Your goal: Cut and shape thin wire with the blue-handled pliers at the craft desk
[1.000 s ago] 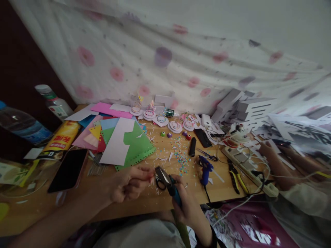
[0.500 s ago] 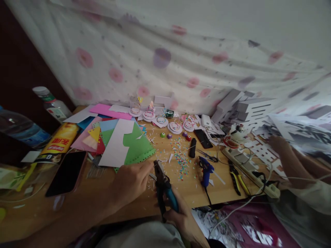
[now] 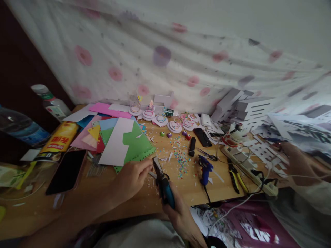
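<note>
My right hand (image 3: 178, 213) is wrapped round the blue and black handles of a pair of pliers (image 3: 162, 181), just above the table's front edge. The dark jaws point up and to the left. Beside the jaw tips, my left hand (image 3: 131, 179) is closed in a pinch; whatever lies between its thumb and forefinger is too small to make out. Behind the left hand lie a green sheet (image 3: 137, 143) and a white card (image 3: 115, 144). Small coloured confetti pieces (image 3: 182, 162) are scattered beyond the pliers.
A blue glue gun (image 3: 205, 170), yellow-black wire strippers (image 3: 236, 177) and a power strip (image 3: 248, 168) are to the right. A phone (image 3: 67, 170) lies left. Decorated white discs (image 3: 174, 126) line the back. Another person's hand (image 3: 294, 160) is at far right.
The pliers' handles, spread before, are now squeezed together in my right hand, and the tool has tilted slightly. My left hand stays by the jaws. The other person's hand has shifted a little.
</note>
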Demonstrator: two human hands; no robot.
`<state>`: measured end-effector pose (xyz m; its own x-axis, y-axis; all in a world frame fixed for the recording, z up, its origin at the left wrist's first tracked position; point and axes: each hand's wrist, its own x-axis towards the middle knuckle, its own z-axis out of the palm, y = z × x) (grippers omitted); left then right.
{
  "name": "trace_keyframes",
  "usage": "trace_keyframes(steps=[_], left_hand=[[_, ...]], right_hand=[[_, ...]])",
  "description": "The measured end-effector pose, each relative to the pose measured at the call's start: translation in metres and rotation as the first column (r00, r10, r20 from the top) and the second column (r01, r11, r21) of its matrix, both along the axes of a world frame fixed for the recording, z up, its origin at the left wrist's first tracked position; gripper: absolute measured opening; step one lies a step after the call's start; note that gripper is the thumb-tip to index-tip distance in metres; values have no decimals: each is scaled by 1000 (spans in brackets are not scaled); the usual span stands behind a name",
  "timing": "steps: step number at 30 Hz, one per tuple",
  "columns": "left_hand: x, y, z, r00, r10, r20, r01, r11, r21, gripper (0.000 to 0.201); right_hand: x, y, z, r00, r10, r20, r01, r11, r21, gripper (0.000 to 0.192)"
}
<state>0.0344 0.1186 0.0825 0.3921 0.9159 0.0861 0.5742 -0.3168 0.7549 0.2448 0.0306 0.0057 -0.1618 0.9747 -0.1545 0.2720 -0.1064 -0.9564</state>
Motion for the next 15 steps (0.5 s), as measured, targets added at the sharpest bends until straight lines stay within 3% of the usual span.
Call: trace_keyframes(steps=[2, 3, 5, 7, 8, 9, 10, 12, 13, 15], left_hand=[[-1, 5, 4, 988, -8, 154, 39, 978, -204, 33], [-1, 7, 5, 974, 8, 227, 68, 943, -327, 34], [-2, 9, 8, 935, 76, 346, 148, 804, -576, 35], [-2, 9, 9, 903, 147, 404, 220, 649, -728, 37], [-2, 8, 10, 899, 156, 409, 229, 629, -743, 37], [-1, 6, 10, 906, 141, 398, 207, 673, -710, 36], [0, 4, 10, 923, 115, 366, 154, 763, -627, 33], [3, -2, 9, 966, 66, 250, 22, 943, -332, 30], [3, -5, 8, 981, 54, 189, -20, 984, -175, 29], [4, -11, 6, 993, 42, 107, -45, 999, 20, 28]], right_hand=[[1, 3, 8, 996, 65, 55, -70, 992, 103, 64], [2, 6, 12, 991, 105, 78, -115, 984, 138, 65], [6, 11, 21, 979, 166, 116, -184, 969, 163, 71], [11, 14, 24, 969, 202, 143, -223, 963, 154, 76], [13, 14, 24, 967, 208, 149, -229, 962, 147, 78], [16, 13, 21, 969, 202, 143, -222, 965, 141, 80], [18, 12, 18, 974, 190, 123, -205, 970, 131, 81], [20, 8, 11, 987, 160, 32, -162, 984, 77, 81], [19, 5, 9, 990, 141, -30, -140, 990, 33, 81], [16, 1, 7, 982, 100, -162, -114, 991, -76, 79]])
